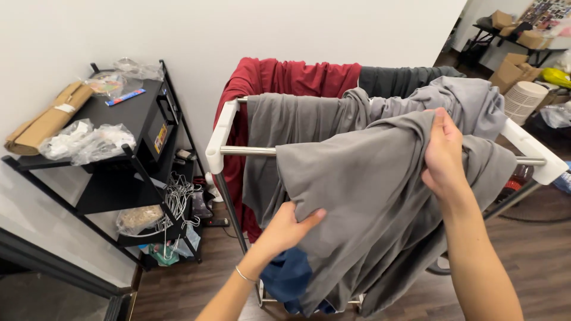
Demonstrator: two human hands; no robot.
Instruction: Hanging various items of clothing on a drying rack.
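Note:
A grey garment [363,196] hangs over the front steel rail of a drying rack [221,135] with white plastic corners. My left hand [285,229] grips the garment's lower left edge, thumb on top. Higher up on the right, my right hand [443,153] pinches a fold of the same cloth near the rail. A second grey garment [297,116] lies over the rail behind it. Behind that hang a red garment [285,77] and a dark grey one [404,78]. Dark blue cloth [288,276] shows below my left hand.
A black metal shelf unit [134,160] stands at the left with plastic bags, a brown paper roll and white wire hangers [175,199]. Cardboard boxes [511,68], a white ribbed basket [523,98] and a table fill the back right. The floor is dark wood.

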